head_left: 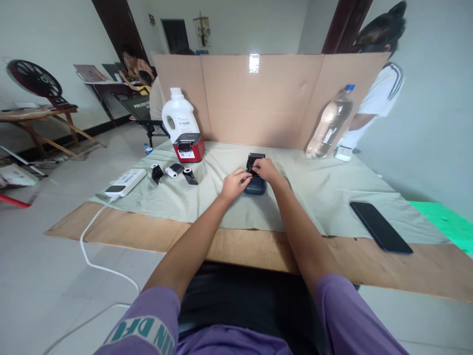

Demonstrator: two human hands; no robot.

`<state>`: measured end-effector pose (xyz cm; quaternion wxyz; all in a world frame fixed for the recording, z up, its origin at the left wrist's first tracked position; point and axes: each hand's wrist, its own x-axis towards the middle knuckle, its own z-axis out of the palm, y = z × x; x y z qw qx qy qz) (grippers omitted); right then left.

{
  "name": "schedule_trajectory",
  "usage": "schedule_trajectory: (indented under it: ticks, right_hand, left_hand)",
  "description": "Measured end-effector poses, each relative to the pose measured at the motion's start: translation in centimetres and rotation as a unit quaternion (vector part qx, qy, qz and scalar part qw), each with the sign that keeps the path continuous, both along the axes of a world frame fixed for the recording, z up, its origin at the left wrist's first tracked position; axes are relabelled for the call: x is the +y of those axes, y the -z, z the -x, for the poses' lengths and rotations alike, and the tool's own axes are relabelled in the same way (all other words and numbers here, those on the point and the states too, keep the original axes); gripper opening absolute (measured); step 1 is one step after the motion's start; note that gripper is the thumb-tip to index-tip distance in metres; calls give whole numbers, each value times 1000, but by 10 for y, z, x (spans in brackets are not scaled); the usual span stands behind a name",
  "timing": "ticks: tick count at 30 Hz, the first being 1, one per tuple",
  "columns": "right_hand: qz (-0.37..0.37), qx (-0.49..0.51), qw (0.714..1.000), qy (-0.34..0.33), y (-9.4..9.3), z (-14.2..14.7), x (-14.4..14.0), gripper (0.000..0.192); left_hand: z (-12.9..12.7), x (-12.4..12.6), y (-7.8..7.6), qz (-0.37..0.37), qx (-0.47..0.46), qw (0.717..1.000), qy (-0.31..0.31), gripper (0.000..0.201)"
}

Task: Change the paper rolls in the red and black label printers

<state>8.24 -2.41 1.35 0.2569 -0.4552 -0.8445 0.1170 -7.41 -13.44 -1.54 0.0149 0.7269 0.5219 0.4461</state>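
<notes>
In the middle of the cloth-covered table lies a small dark device (pixel 254 186), which looks like a mini label printer, its black lid (pixel 255 159) raised at the back. My left hand (pixel 234 183) is closed at the device's left side, fingers pinched; a tiny dark bit shows by the fingertips. Over the opening, my right hand (pixel 265 169) bends its fingers together in a pinch. What either hand holds is too small and partly hidden to name. Left of my hands lie several small rolls, among them a black-and-white roll (pixel 189 176) with a dark strip hanging loose.
A white jug (pixel 181 116) stands behind a red-and-black box (pixel 189 148). A power strip (pixel 126 182) lies left, a phone (pixel 380 227) right. A clear bottle (pixel 330 123) leans by the cardboard screen (pixel 258 103). A person in white (pixel 380 88) is behind it.
</notes>
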Motion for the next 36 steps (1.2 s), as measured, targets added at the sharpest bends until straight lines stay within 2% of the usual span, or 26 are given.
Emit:
schedule_trajectory:
  ticks: [3, 6, 8, 10, 13, 19, 21, 24, 27, 30, 34, 36]
  right_hand:
    - [14, -6, 998, 63, 1, 0, -4, 15]
    - [21, 6, 996, 85, -1, 0, -9, 9]
    - [-18, 43, 993, 110, -3, -1, -10, 9]
    - [-77, 89, 985, 127, -5, -1, -8, 19]
    - [-100, 124, 983, 93, -6, -2, -1, 34]
    - [-2, 141, 989, 37, -19, -17, 9, 29]
    - [42, 102, 994, -5, -29, -25, 5, 26]
    - [132, -17, 989, -60, -47, -34, -3, 21]
    - [162, -97, 982, -30, -59, -38, -9, 22]
    - [146, -91, 985, 22, -62, -39, -9, 27]
    - [240, -74, 966, 53, -54, -40, -8, 39]
    - [283, -60, 955, 61, -49, -41, -8, 42]
  left_hand:
    - [0, 1, 0, 5, -8, 1000, 8, 19]
    - [1, 0, -1, 6, -14, 1000, 8, 19]
    - [1, 0, -1, 7, -15, 1000, 7, 19]
    - [0, -1, -2, 7, -12, 1000, 8, 19]
    - [-2, -2, -3, 6, -2, 1000, 8, 18]
    - [-5, -6, -8, 0, 33, 999, -2, 18]
    - [-5, -7, -10, -5, 42, 999, -2, 18]
    - [-4, -8, -13, -4, 56, 998, -1, 19]
    - [-3, -9, -13, -2, 63, 998, 3, 20]
    - [-2, -8, -13, -4, 34, 999, 12, 23]
    - [3, -3, -8, 22, -39, 999, 8, 39]
    - [6, 1, -4, 51, -46, 998, 1, 44]
